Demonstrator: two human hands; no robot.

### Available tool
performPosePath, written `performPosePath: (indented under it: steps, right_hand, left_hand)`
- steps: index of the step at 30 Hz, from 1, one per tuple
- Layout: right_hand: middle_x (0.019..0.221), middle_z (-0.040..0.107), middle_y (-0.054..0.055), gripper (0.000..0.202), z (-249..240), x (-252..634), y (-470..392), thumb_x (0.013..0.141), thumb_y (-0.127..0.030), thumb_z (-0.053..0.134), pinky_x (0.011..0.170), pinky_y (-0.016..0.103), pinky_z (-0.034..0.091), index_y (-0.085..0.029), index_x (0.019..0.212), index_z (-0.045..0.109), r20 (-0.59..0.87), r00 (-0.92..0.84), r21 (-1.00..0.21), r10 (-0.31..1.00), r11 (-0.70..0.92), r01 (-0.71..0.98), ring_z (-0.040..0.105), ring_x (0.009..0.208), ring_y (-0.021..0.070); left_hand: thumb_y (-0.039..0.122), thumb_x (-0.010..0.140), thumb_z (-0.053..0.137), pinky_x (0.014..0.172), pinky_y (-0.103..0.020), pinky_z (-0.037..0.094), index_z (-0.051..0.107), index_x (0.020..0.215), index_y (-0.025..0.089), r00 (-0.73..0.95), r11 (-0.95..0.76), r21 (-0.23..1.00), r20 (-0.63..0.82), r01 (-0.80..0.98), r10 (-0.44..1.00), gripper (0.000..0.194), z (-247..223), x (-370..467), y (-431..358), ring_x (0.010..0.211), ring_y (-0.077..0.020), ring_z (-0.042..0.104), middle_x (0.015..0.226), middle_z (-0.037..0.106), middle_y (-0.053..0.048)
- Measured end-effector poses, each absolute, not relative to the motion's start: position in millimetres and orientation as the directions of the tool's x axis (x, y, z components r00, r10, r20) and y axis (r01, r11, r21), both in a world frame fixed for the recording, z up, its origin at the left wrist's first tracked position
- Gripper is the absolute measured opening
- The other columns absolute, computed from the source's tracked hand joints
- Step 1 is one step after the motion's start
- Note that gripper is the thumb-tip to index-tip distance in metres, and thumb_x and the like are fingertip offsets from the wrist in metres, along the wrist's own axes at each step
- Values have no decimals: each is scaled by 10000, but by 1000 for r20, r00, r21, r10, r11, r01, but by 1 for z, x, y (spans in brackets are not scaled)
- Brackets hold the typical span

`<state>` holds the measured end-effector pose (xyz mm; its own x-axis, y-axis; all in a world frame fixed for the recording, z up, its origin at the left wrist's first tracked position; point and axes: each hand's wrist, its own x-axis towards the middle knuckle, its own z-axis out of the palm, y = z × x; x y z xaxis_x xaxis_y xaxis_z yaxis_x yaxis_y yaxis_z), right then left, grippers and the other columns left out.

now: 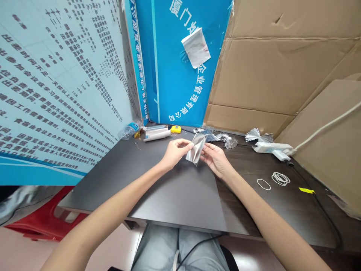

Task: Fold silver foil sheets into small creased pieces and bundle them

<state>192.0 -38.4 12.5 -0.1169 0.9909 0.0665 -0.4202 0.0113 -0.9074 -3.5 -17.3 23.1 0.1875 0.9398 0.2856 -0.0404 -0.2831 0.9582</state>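
A small silvery, shiny packet or folded foil sheet [195,149] is held up over the table between my two hands. My left hand [177,152] pinches its left edge between thumb and fingers. On the other side, the fingers of my right hand [216,158] close on its right edge. Just behind my hands lie fanned bunches of silver strips, one of them a silver foil bow [229,140]. What the packet holds, if anything, cannot be made out.
Along the back stand a plastic bottle [130,130], pale rolls [157,134] and a yellow tape measure [176,129]. At right are another silver bow [258,135], a white power strip [272,148], white rubber bands [280,178] and a yellow strip [306,190]. Cardboard [254,71] walls the back.
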Motion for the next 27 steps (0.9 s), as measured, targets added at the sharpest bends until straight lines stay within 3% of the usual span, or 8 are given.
performPosePath:
  steps: [4,17,24,27]
  right_hand:
    - [971,799,37,355,14,191,-41,738,-439,947,759,254,580,-218,984,819,70,-91,-928,993,31,-372,715,861,157]
    - [810,704,-4,275,17,193,-41,703,-433,963,692,242,533,-237,812,803,130,-37,-936,991,111,-333,611,740,126]
    - [826,721,15,286,16,193,-42,770,-495,900,741,311,525,-240,834,788,267,-29,-959,963,263,-110,621,768,172]
    - [832,721,12,278,18,193,-43,781,-494,888,758,319,518,-242,829,780,339,-32,-940,940,338,-41,617,767,175]
  left_hand:
    - [503,782,855,697,-292,543,791,937,145,207,-227,972,233,-54,950,395,24,-2,-20,755,-180,687,871,780,-77]
    - [510,818,839,766,-294,530,807,956,137,388,-262,962,270,-74,881,399,33,-7,-22,826,-189,705,937,797,-90]
    - [425,788,892,944,-364,554,784,1126,158,274,-329,930,364,-167,890,444,44,-12,-22,1034,-240,735,1153,791,-124]
    - [409,776,900,941,-361,552,769,1122,155,269,-333,930,364,-155,892,449,43,-11,-23,1015,-232,732,1115,790,-119]
